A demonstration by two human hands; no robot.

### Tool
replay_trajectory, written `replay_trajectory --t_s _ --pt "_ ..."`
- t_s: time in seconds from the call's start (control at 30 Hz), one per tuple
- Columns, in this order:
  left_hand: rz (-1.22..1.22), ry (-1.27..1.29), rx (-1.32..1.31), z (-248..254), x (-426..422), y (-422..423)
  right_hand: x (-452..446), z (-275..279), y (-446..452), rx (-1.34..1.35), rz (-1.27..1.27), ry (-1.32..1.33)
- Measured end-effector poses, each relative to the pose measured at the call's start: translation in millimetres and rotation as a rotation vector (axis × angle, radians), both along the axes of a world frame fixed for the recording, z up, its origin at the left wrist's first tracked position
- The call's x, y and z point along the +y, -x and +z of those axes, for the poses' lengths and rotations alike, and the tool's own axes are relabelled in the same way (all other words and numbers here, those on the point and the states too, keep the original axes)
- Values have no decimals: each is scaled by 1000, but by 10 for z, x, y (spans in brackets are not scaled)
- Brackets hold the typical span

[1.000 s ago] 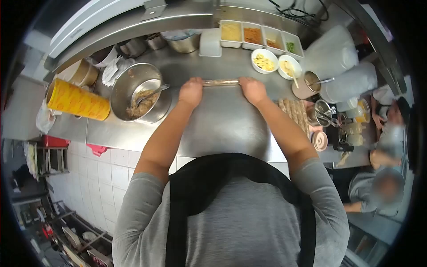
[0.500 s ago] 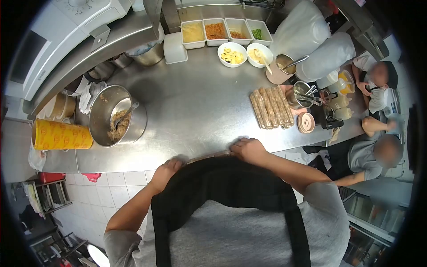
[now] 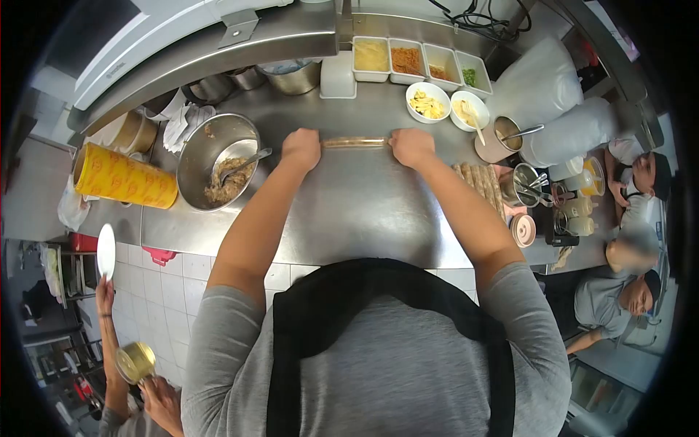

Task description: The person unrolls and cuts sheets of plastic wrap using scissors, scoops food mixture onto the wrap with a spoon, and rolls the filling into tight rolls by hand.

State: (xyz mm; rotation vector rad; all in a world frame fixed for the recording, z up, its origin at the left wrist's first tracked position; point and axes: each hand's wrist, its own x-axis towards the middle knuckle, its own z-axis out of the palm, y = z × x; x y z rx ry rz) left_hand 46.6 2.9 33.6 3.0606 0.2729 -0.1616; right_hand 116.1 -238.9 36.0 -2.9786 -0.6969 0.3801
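Out over the middle of the steel counter, a slim log of brownish filling in clear wrap [image 3: 354, 143] stretches between my two hands. My left hand [image 3: 301, 148] is closed on its left end, and my right hand [image 3: 412, 147] is closed on its right end. Both arms reach forward, away from my body. Beside my right forearm lie several similar wrapped logs [image 3: 479, 182] in a row, partly hidden by the arm. Left of my left forearm stands a steel pot [image 3: 191, 186] with a minced filling [image 3: 231, 180] and a spoon [image 3: 246, 162] in it.
White tubs of toppings [image 3: 371, 75] line the back, with two white bowls [image 3: 427, 103] before them. A yellow roll [image 3: 125, 175] lies left on the steel counter [image 3: 349, 211]. At lower left, another person's hands hold a white plate [image 3: 106, 251] and a pan [image 3: 135, 362]. Two co-workers are at right.
Both my hands have moved forward from the counter's front edge to its middle, carrying the wrapped log. Another person's arms with a plate and pan have appeared at lower left.
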Motion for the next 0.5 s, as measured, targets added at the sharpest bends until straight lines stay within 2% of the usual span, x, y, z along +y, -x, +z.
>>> replay_trajectory --t_s 0.03,0.13,0.23,0.3,0.33,0.4,0.5 --pt "29 -28 30 49 -39 -64 61 -10 -61 -12 -6 35" --pt "-83 -142 96 214 -213 -197 300 140 -101 -39 5 129" --pt "-43 -160 117 244 -432 -341 481 219 -91 -50 18 251" --pt "-39 -114 171 324 -526 -361 583 200 -90 -57 -5 280" --pt "94 41 139 268 -569 -424 581 174 -113 -65 -26 261" --pt "208 70 119 -7 -655 -589 617 187 -124 -35 9 353" --pt "257 150 104 -52 -652 -616 683 201 -122 -12 5 349"
